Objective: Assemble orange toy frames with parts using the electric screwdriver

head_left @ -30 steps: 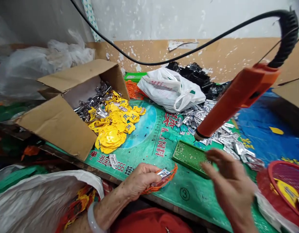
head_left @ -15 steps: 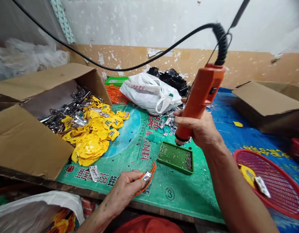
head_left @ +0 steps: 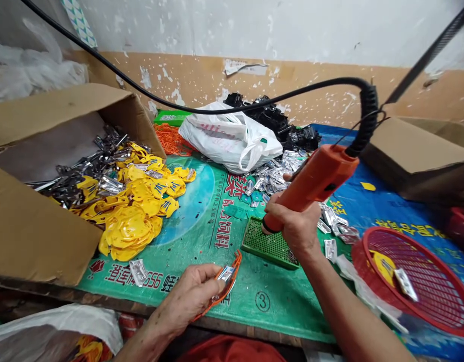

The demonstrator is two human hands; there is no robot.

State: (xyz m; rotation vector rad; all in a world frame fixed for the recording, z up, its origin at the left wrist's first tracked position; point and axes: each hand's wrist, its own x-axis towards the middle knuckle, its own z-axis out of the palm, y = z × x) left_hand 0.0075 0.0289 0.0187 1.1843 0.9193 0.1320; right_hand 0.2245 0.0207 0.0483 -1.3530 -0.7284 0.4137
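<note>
My left hand [head_left: 199, 291] pinches an orange plastic part [head_left: 235, 266] together with a small silver metal piece [head_left: 226, 274] above the table's front edge. Wrapped around an orange electric screwdriver [head_left: 310, 183] is my right hand [head_left: 297, 221]. The tool leans, its lower end over the green perforated tray [head_left: 267, 246], which holds small dark screws at its right side. Its tip is hidden behind my fingers and the tool body. A coiled black cable [head_left: 367, 118] leaves the tool's top.
An open cardboard box [head_left: 39, 226] at the left spills yellow parts [head_left: 129, 221] and metal pieces. Behind lie a white plastic bag [head_left: 227, 138], black parts and silver pieces [head_left: 277, 173]. A red basket [head_left: 424, 281] stands at the right, with another box [head_left: 416, 151] behind it.
The orange screwdriver and my right hand have moved down, and the tool tilts more, its lower end now over the green tray. My left hand still holds its parts. The view has shifted slightly.
</note>
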